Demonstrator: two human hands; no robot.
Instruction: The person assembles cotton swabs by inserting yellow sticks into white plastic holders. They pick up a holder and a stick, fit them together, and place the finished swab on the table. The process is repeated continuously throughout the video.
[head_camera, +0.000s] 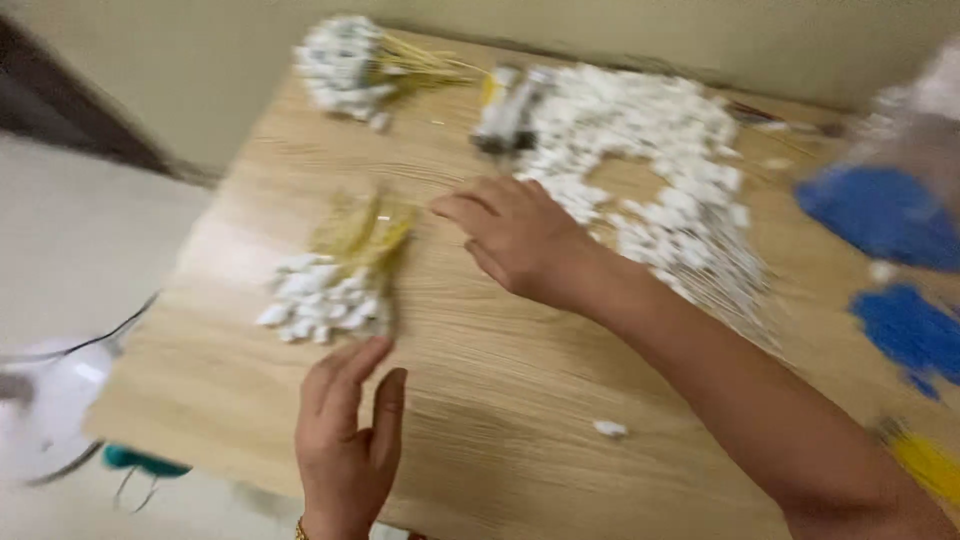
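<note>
The picture is motion-blurred. My left hand (345, 430) rests near the front edge of a light wooden table (500, 390), fingers straight and together, holding nothing, just below a small bundle of white-tipped yellow sticks (335, 280). My right hand (520, 235) reaches across the table's middle, palm down with fingers loosely apart, between that bundle and a big heap of white-tipped sticks (660, 170). It holds nothing that I can see.
A second bundle of white-tipped yellow sticks (350, 65) lies at the far left corner. A single white piece (610, 428) sits near the front. Blue objects (885, 215) blur at the right edge. A white fan (45, 410) stands on the floor at left.
</note>
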